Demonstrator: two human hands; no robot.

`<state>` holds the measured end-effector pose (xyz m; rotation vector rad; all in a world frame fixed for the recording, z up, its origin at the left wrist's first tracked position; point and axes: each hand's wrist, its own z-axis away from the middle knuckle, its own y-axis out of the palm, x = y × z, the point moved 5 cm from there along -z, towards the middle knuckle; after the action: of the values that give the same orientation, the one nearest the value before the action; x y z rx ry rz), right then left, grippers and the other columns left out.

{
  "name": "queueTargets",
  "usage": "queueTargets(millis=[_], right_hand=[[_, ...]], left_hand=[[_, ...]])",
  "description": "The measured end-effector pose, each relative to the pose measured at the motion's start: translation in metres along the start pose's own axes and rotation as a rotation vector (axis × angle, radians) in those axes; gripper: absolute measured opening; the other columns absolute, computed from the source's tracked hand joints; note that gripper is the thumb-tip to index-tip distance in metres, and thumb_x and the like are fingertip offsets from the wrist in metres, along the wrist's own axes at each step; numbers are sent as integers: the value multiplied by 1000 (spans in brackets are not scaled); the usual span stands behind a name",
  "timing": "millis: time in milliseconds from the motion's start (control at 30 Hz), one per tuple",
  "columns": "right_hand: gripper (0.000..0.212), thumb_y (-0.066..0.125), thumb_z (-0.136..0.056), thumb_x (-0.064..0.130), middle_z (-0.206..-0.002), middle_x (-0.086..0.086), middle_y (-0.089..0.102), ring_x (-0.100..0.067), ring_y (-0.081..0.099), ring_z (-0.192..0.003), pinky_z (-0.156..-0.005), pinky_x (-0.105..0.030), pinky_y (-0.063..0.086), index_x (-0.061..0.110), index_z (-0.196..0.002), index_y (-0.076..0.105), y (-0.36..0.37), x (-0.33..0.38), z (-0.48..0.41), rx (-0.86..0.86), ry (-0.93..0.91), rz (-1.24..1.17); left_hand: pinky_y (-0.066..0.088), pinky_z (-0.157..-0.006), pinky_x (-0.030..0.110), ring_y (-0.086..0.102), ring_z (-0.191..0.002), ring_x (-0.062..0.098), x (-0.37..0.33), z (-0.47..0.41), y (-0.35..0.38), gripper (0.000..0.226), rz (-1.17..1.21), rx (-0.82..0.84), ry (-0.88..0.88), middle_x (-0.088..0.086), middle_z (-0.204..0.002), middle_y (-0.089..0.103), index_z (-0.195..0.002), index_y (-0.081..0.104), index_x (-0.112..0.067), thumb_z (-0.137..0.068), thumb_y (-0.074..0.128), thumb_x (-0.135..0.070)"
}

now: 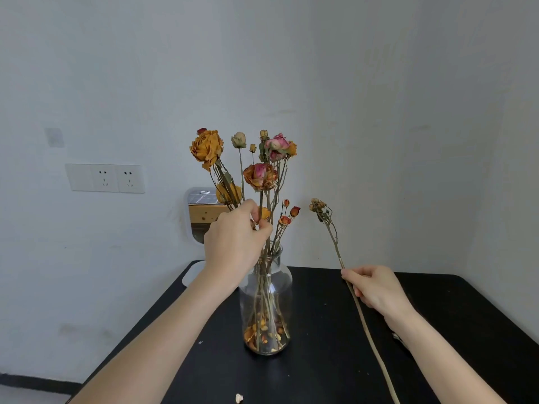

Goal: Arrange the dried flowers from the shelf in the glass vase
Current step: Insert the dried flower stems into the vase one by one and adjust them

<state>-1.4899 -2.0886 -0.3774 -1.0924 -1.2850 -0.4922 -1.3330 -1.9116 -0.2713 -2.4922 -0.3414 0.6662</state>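
Observation:
A clear glass vase (267,298) stands on the black table (335,345), with fallen petals at its bottom. Several dried roses (259,173) in orange, pink and cream rise from its neck. My left hand (236,240) is closed around their stems just above the vase mouth. To the right, my right hand (376,290) pinches a long pale stem, a single dried flower sprig (319,208) with small brown buds on top. That sprig leans apart from the bunch, outside the vase. Its lower end runs past the bottom of the frame.
A white wall socket panel (105,177) sits on the left wall. A small white-framed opening (198,211) lies behind the flowers. A loose petal (239,398) rests near the table's front edge. A white flat object (192,272) sits at the table's back left corner.

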Motion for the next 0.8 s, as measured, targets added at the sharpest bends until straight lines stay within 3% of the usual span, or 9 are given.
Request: queueTargets(millis=[233,500,667,800], right_hand=[[13,61,-89,23,-55,-1,51,-7,45,-47,-48,-16,35,12,-85,66,0,0,-1,-4,-2,-6],[13,61,-89,22,-55,-2,51,-8,45,-48,-48,-16,35,11,-85,66,2,-4,-2,-4,4,-10],[16,61,-89,22,-56,-3,51,-9,46,-50,-49,-17,35,8,-87,67,3,-3,-2,-18,6,-4],[18,61,-89,24,-56,-1,51,-8,46,-50,-51,-18,36,8,-91,67,0,-2,-4,-33,1,-19]], left_hand=[[29,-44,20,52,-52,13,0,-4,-4,14,71,-105,-23,-6,-54,55,-77,50,-24,-83,58,-33],[29,-44,22,51,-51,12,12,1,4,13,49,-64,-12,-6,-54,53,-78,50,-20,-87,57,-28],[39,-50,17,56,-50,8,16,24,3,10,203,-71,42,-8,-52,56,-95,51,-25,-88,57,-28],[39,-50,14,55,-55,8,40,63,14,16,294,-81,-9,-9,-49,49,-85,44,-27,-83,58,-35]])
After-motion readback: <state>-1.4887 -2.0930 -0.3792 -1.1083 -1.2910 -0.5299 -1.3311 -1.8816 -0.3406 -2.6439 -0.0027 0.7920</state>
